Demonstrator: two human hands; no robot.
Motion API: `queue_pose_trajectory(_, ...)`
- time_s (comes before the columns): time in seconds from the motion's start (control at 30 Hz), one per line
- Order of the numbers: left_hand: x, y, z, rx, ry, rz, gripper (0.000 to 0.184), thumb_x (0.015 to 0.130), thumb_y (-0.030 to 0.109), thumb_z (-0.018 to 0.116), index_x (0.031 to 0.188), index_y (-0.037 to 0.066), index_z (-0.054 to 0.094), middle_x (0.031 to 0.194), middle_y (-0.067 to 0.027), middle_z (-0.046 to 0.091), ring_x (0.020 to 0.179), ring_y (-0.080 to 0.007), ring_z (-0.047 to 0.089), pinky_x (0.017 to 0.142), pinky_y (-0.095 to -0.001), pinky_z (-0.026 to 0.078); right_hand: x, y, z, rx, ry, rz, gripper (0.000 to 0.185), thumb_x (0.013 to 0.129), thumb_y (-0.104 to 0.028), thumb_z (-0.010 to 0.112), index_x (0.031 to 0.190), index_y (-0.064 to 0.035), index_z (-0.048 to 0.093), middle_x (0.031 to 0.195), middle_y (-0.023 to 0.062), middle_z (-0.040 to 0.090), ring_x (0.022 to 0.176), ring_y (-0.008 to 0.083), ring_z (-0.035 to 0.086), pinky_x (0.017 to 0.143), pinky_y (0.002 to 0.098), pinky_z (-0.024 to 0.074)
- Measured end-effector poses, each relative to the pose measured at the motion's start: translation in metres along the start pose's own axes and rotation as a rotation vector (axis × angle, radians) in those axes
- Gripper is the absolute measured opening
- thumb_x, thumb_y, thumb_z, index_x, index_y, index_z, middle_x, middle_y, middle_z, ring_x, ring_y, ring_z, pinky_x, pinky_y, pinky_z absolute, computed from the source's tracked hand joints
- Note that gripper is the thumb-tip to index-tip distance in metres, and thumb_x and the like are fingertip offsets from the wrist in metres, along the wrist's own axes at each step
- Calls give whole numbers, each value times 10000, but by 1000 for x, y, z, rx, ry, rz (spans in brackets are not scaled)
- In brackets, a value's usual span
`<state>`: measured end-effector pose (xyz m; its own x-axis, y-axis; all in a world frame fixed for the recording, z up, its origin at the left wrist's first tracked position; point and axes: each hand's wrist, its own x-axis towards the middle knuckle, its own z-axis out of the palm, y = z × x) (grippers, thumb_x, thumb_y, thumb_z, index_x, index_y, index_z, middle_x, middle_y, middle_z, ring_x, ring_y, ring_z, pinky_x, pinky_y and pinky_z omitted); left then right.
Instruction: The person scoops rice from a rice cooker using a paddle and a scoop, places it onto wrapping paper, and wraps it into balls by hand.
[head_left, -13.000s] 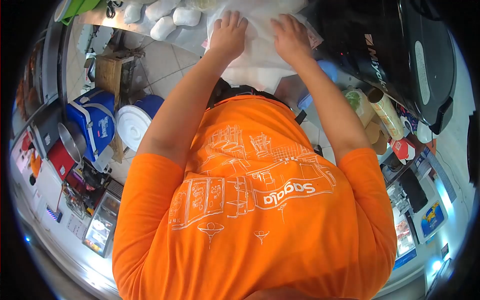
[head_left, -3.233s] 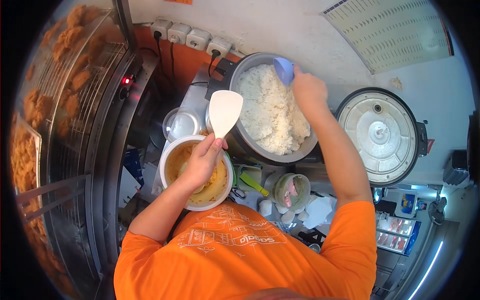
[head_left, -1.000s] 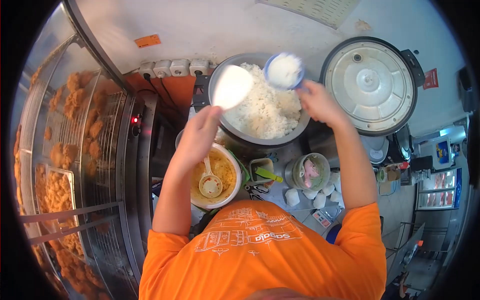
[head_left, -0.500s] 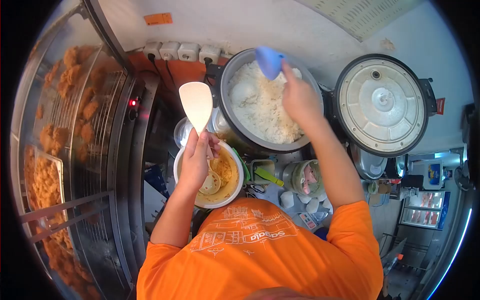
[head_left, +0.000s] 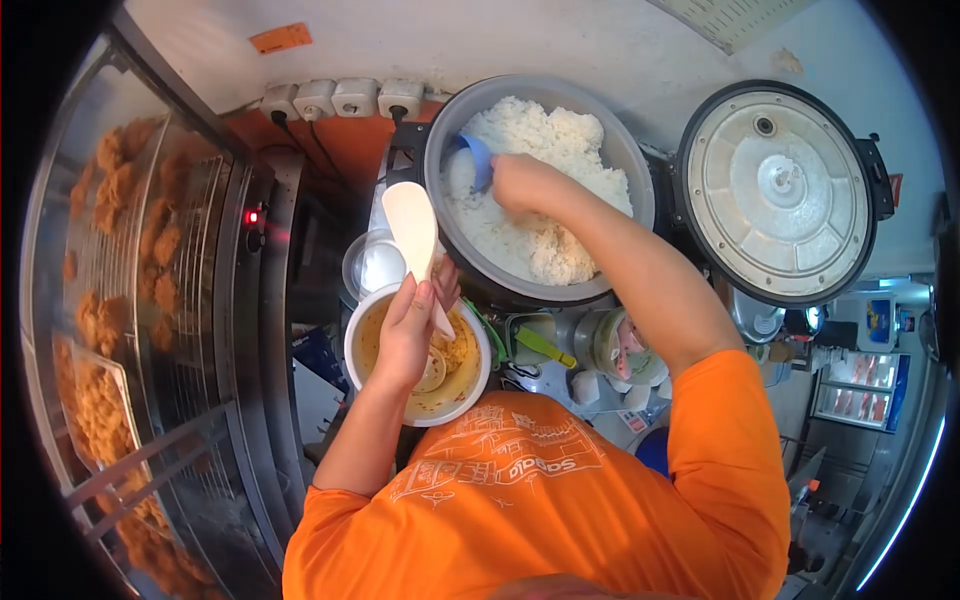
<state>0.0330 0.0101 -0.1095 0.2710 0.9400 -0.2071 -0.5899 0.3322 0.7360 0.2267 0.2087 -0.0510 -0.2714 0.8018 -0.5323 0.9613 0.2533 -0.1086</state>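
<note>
Bright overall, fisheye distortion toward black corners, a glaring white light strip (head_left: 906,505) at right

The handle of the scoop (head_left: 477,160) is hidden by the right hand (head_left: 522,184); the chart (head_left: 735,18) is cut off by the top edge.

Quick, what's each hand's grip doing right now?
Left hand: closed, holding the white paddle by its handle, blade up.
Right hand: closed, holding the blue scoop at the rice.
</note>
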Motion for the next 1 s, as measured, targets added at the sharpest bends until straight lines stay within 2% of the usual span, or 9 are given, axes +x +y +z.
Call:
queue_pose_trajectory(0.33,6,11,-10,1,-120,28,523,1120,332,429,1469,-55,385,1399,-143,515,1554,-364,259,1291,-480,138,-96,4,10,202,-46,-66,431,998,-117,515,1423,-57,543,1088,285,708,1042,462,671,879,504,541)
queue_pose_trajectory(0.43,-2,27,-9,226,-65,-33,406,1119,300,452,1340,-36,508,1295,-104,580,1466,-291,407,1203,-408,284,-122,37,17,258,96,-251,398,1048,-163,508,1440,-103,545,938,213,724,794,354,719,697,433,556)
queue_pose_trajectory(0.5,-6,47,10,441,-15,-67,365,1118,288,458,1280,-27,546,1240,-105,614,1398,-267,499,1143,-385,367,-150,45,-10,723,-259,78,380,1081,-195,500,1449,-108,543,768,74,629,532,157,587,506,300,461)
queue_pose_trajectory(0.63,-6,80,62,969,-35,103,304,1105,246,459,1210,-16,570,1030,-234,671,1057,-406,665,883,-433,499,-197,44,11,1254,-141,189,442,1094,-210,501,1534,-177,498,722,-42,511,531,48,422,456,219,329)
queue_pose_trajectory(0.7,3,77,78,1154,-105,117,311,1091,255,477,1136,-30,594,910,-327,650,919,-526,622,775,-516,500,-203,33,31,1329,-64,204,442,1085,-199,517,1525,-159,507,714,-33,521,548,58,451,479,237,361)
queue_pose_trajectory(0.83,25,69,89,1369,-127,21,406,1104,291,447,1064,-59,650,808,-293,658,799,-482,647,731,-489,493,-205,15,77,1151,368,93,430,1054,-171,563,1476,-92,533,747,66,624,636,144,594,600,322,476)
queue_pose_trajectory(0.93,26,69,104,1362,-190,-53,452,1086,326,486,896,-46,659,790,-319,660,804,-518,647,739,-562,497,-215,14,103,1159,447,172,394,1041,-164,573,1420,-56,555,818,149,682,742,213,673,709,372,510)
queue_pose_trajectory(0.97,26,64,107,1372,-198,-59,452,1086,326,486,896,-46,659,790,-319,660,804,-518,647,739,-562,497,-215,18,118,1160,462,165,396,1040,-169,562,1422,-68,541,857,224,706,784,355,717,723,427,527)
queue_pose_trajectory(1.0,29,55,107,1379,-220,-36,472,1087,331,483,874,-52,658,790,-323,660,810,-518,650,744,-561,498,-217,18,121,1172,465,170,396,1040,-169,562,1422,-68,541,857,224,706,784,355,717,723,427,527)
